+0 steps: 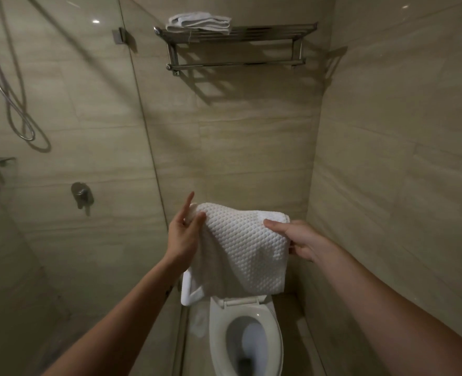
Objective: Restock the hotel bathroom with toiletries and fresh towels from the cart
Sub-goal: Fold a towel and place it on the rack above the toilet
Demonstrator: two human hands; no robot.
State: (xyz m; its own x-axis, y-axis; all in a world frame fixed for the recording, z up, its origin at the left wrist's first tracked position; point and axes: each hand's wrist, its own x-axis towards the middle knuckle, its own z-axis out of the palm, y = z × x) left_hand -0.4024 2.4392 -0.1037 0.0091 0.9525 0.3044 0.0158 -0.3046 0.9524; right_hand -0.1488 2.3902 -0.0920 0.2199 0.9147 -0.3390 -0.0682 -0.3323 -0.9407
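Left hand (183, 234) and right hand (299, 238) are pinched on towel (246, 248) ends; towel is held crosswise, directly below rack (251, 32).

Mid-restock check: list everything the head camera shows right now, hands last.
waffle towel: one, white, held up above the toilet
folded towel: one, white, on the rack's left end
towel rack: one, chrome, high on the back wall
toilet: one, white, below the hands
glass partition: one, clear, left
shower hose: one, chrome, behind the glass
mixer valve: one, chrome, shower wall
left hand: pinches the towel's left corner
right hand: pinches the towel's right edge
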